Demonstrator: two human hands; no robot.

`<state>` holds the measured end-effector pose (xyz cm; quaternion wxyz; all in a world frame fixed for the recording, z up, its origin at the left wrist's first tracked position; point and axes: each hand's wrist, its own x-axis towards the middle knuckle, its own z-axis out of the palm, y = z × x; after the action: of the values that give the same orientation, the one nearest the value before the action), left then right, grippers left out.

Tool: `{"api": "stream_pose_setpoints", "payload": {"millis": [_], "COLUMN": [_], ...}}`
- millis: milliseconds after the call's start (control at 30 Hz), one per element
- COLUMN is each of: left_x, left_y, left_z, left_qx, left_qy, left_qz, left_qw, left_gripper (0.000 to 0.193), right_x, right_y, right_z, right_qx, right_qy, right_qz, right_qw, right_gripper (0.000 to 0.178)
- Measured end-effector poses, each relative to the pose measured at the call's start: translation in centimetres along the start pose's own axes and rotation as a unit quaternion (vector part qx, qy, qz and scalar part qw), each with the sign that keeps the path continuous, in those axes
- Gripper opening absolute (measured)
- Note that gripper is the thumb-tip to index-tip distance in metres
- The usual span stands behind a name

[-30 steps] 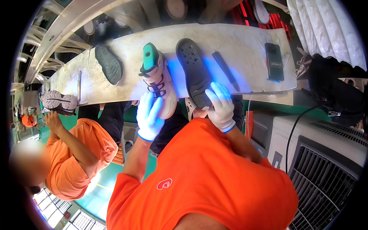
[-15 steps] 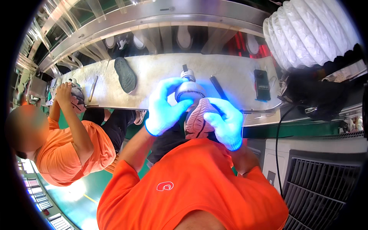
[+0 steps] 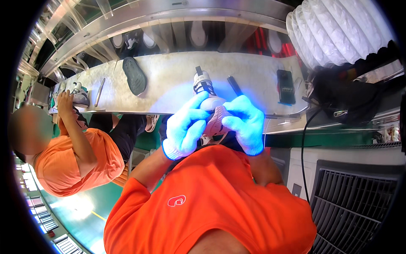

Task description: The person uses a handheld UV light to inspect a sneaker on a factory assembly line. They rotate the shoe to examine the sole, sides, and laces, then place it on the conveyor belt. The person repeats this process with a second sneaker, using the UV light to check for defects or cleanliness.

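Observation:
Both my hands wear pale gloves lit bright blue. Between them, a pinkish shoe sole (image 3: 216,121) shows its ridged tread, meeting the rounded toe of a white and dark shoe (image 3: 204,81) whose toe points toward me. My left hand (image 3: 186,129) is closed at the left side, fingertips against the toe and thumb by the sole's edge. My right hand (image 3: 245,122) grips the sole's right edge, thumb on the tread and fingers behind. Whether sole and shoe are joined is hidden. Beyond my right hand lies a dark-handled tool (image 3: 234,85).
A dark loose sole (image 3: 135,76) and a thin metal tool (image 3: 100,92) lie on the pale bench (image 3: 169,70). A black phone-like device (image 3: 286,86) rests at right, near a black cable (image 3: 304,156). A co-worker in orange (image 3: 84,156) handles a shoe at left.
Both hands have shifted slightly. My left fingers now lie lower across the toe, leaving more of the shoe's upper visible. The co-worker's hand has moved a little left.

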<state>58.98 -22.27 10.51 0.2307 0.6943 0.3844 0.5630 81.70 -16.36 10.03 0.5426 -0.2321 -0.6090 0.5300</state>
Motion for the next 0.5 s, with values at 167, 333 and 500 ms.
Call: {"api": "stream_pose_setpoints", "payload": {"millis": [167,333,500], "left_x": [-2.0,-2.5,-2.9], "left_y": [1.7,2.7,3.0], "left_z": [1.7,1.8,2.1], "left_qx": [-0.127,-0.141,-0.186], "left_qy": [0.094,0.124,0.158], "left_qz": [-0.118,-0.147,-0.185], "left_qw": [0.98,0.971,0.952], "left_gripper": [0.029,0.028,0.029], "right_x": [-1.5,-1.6,-2.1], "right_y": [-1.5,-1.6,-1.7], "right_z": [2.1,2.8,3.6], "right_qx": [-0.018,-0.12,-0.164], "right_qy": [0.01,0.0,0.016], "right_qz": [0.017,-0.049,-0.063], "right_qw": [1.0,0.992,0.984], "right_gripper": [0.032,0.034,0.035]}}
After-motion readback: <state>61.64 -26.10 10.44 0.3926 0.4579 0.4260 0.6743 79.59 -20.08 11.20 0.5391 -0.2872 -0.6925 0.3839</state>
